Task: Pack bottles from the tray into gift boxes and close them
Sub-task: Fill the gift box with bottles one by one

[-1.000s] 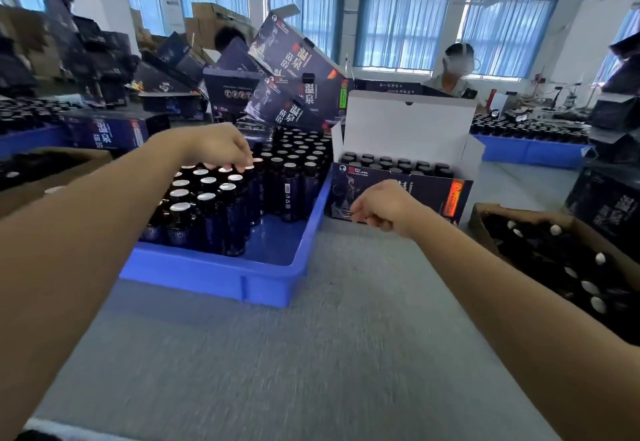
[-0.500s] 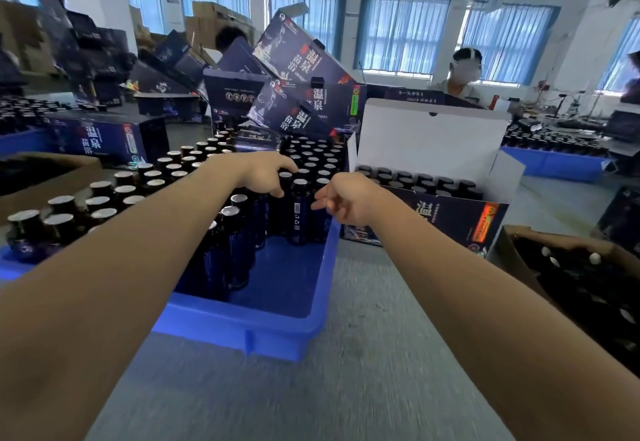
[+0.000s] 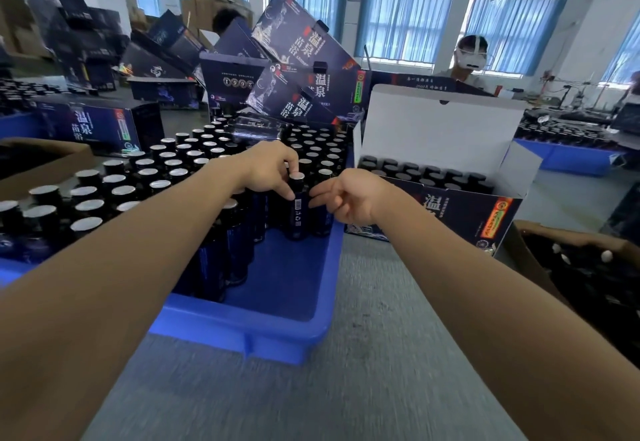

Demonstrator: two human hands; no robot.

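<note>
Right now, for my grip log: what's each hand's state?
Left hand: holding a bottle in the blue tray.
Right hand: curled beside the neighbouring bottle; grip cannot be told.

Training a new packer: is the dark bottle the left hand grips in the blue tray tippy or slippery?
The bottle looks tall and narrow, so probably tips easily away from its neighbours. Its glossy wall may be slippery; the left hand pinches near the cap.

bright window daylight, wide-angle warp, blurred edges.
</note>
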